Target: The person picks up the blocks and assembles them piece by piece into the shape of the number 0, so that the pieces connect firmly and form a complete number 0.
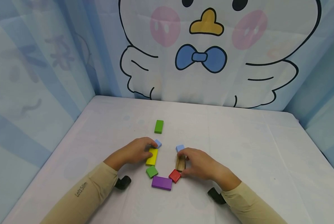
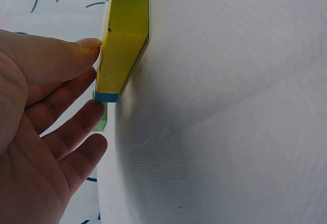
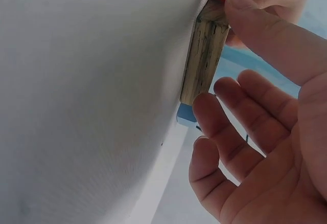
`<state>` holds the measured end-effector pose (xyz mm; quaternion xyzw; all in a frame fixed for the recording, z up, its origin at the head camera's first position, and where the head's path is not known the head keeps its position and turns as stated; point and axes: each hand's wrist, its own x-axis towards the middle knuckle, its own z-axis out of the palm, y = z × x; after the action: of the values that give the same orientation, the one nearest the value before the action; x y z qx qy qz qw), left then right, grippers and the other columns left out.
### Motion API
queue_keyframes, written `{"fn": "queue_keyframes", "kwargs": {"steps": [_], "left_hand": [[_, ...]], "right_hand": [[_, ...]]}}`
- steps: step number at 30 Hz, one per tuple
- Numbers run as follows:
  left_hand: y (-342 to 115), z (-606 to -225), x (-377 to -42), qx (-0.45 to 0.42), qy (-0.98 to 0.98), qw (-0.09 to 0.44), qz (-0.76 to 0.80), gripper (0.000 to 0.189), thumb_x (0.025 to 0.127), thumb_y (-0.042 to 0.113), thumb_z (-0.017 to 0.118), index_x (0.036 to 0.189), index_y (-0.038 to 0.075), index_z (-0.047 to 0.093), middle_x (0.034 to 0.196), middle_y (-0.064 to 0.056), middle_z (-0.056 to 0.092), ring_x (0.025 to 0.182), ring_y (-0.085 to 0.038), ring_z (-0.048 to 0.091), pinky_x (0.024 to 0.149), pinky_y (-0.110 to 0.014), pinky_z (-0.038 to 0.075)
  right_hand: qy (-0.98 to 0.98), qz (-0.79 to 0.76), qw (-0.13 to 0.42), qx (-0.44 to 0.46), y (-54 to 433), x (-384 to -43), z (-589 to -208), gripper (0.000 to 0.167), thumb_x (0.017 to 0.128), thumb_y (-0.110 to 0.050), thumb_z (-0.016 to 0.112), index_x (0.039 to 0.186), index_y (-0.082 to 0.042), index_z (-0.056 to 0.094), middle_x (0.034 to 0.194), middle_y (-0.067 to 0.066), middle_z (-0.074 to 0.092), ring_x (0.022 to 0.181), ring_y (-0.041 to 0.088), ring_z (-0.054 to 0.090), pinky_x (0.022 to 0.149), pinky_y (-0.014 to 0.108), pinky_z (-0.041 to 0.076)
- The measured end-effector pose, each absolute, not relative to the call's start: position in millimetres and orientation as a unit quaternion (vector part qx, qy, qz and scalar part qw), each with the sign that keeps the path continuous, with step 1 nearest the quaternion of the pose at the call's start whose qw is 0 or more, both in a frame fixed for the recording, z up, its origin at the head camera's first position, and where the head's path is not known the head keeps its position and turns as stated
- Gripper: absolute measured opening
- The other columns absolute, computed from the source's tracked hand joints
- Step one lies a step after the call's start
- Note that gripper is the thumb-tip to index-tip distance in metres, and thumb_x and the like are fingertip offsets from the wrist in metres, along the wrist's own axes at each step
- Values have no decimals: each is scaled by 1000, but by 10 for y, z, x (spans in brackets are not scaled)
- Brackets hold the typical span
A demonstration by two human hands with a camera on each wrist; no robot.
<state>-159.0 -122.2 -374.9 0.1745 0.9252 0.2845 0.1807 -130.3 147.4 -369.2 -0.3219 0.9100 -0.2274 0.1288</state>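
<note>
My left hand (image 1: 137,151) touches the yellow block (image 1: 152,157) with its thumb. Its fingertips reach the small light-blue block (image 1: 157,143) at the yellow block's far end; the fingers are loosely bent. Across from it, my right hand (image 1: 201,163) holds the brown wooden block (image 1: 180,164) by its ends, thumb near the red block (image 1: 175,176) and a fingertip (image 3: 204,109) by the second light-blue block (image 1: 180,147). The hand partly covers the wooden block. Toward me, a small green block (image 1: 152,171) and a purple block (image 1: 162,183) close the U-shaped outline.
Beyond the outline lies a longer green block (image 1: 159,127), apart from the others. The white-covered table (image 1: 239,133) meets a patterned curtain (image 1: 167,81) at its back edge. Dark wrist devices (image 1: 123,182) sit under both wrists.
</note>
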Motion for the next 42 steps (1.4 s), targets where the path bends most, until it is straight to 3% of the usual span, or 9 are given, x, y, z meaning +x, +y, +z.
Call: {"fn": "queue_keyframes", "kwargs": {"steps": [7,42], "left_hand": [[-1228,-3755,-1592,181,925,180,281,32,95,6,68,126,7,64,134,-9,59,130,-28,50,112,-46,37],[-1221,-3767,-1600,180,926,177,281,32,94,7,70,126,8,65,133,-7,59,130,-26,50,112,-45,37]], "right_hand": [[912,-226,134,-314,1482,-1299,-3677,48,83,-14,82,125,-6,61,117,3,64,100,21,59,88,40,52],[908,-226,130,-329,1478,-1343,-3712,46,84,-13,81,125,-3,61,119,7,64,104,23,60,92,42,51]]}}
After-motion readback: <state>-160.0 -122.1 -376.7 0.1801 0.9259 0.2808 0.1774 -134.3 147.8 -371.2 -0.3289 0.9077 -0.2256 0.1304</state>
